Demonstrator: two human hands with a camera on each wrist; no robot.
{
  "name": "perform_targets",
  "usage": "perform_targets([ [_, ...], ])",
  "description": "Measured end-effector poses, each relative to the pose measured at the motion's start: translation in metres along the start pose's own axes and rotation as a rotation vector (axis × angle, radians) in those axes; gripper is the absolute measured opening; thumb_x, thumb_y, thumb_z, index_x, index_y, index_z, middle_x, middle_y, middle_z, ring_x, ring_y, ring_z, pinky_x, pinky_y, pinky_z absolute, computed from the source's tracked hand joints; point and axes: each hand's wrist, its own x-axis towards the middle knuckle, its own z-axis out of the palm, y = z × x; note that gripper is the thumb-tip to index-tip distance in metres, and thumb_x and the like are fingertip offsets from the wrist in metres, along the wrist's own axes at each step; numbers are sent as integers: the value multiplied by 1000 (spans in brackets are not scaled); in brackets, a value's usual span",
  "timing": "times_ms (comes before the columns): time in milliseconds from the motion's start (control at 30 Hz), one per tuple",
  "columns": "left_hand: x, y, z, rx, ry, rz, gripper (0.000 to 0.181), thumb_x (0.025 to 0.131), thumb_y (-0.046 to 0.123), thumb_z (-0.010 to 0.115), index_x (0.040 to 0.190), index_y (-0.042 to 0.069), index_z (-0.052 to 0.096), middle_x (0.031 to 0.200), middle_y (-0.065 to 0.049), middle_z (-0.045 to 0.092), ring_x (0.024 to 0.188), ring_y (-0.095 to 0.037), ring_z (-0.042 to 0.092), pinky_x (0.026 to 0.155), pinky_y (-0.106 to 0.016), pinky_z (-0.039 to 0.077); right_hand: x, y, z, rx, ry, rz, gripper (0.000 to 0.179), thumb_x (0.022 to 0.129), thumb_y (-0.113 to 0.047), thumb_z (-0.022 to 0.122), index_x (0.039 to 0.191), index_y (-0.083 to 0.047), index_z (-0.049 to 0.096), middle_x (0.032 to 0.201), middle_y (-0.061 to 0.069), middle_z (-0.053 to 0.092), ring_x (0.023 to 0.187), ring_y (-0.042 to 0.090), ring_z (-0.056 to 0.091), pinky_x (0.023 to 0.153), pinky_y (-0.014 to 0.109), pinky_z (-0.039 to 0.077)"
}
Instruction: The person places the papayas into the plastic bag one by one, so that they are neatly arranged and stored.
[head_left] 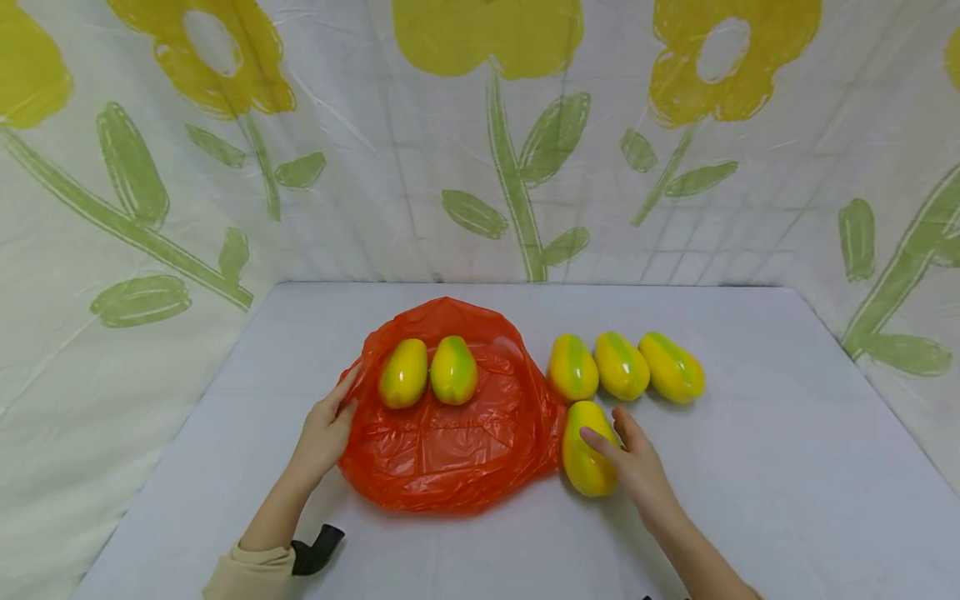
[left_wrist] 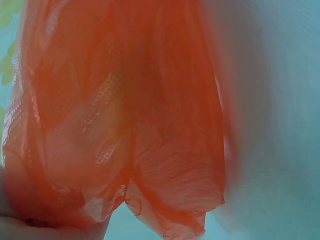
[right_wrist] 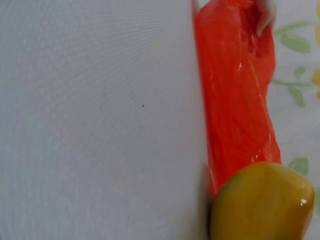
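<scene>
A red plastic bag lies spread with its mouth wide. Two papayas, a yellow one and a greener one, rest inside it. My left hand holds the bag's left rim; in the left wrist view, part of that hand shows below the red plastic. My right hand is at another papaya beside the bag's right edge, its thumb over the fruit and its fingers extended at the right side. This papaya also shows low in the right wrist view, where the right fingers are out of sight.
Three more papayas stand in a row behind the right hand: a left one, a middle one and a right one. A white cloth covers the table. Behind it hangs a flower-printed curtain.
</scene>
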Motion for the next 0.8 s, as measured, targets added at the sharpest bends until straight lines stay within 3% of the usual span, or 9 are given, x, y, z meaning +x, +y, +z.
perform_targets([
  [233,-1,1,0,-13,-2,-8,53,101,0,34,153,3,24,153,-28,26,142,-44,22,110,-56,26,5,3,9,-80,-7,64,94,90,-41,64,154,2,9,157,27,13,142,45,16,113,62,14],
  [400,-1,1,0,-10,7,-3,53,101,-1,35,153,3,25,153,-27,27,141,-44,23,110,-56,27,6,5,11,-86,-4,63,92,89,-37,66,153,3,13,155,28,18,135,44,27,111,62,21],
  [800,0,-1,1,-7,6,-9,53,101,0,34,153,3,26,153,-28,27,142,-44,22,111,-57,24,5,7,8,-66,-2,52,91,90,-36,65,153,4,14,155,28,20,136,43,28,112,61,22],
])
